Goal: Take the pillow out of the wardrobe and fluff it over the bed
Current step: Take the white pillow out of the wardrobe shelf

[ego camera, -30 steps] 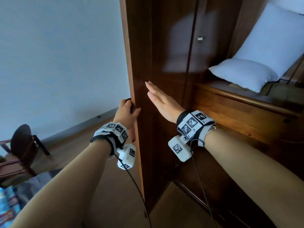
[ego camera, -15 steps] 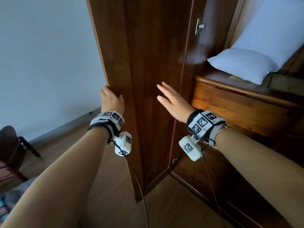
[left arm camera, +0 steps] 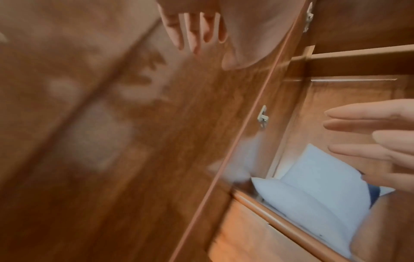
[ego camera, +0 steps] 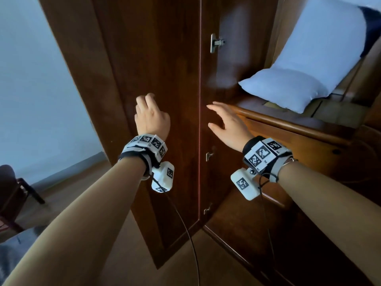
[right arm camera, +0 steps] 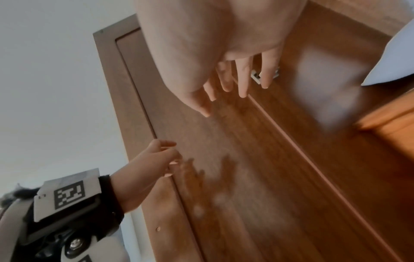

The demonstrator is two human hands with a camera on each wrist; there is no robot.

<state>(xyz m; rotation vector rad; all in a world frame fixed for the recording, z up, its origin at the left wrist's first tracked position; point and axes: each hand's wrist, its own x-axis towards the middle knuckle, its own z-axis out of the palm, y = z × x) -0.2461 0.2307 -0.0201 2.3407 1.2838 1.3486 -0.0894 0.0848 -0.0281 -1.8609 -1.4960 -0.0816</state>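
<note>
Pillow [ego camera: 284, 89] count from your head view: one, on the wardrobe shelf's [ego camera: 288, 122] front edge, against one larger cushion [ego camera: 321, 42]. Your left hand [ego camera: 151, 118] and right hand [ego camera: 226, 124] hover by one open door [ego camera: 156, 58], fingers loose, holding nothing. Both wrist views agree: fingers spread.

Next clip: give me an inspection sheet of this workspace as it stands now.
Surface: brown wooden wardrobe shelf, pillow on it.
Job's things: pale blue soft pillow untouched inside the wardrobe; dark wooden wardrobe door swung open.
Clutter: dark object behind the pillow, unclear.
Hands: left hand at the door, holding nothing; right hand flat, fingers straight, empty.
Cables: black cables hang from both wrist units.
Surroundings: pale wall, dark wooden chair, wooden floor.
</note>
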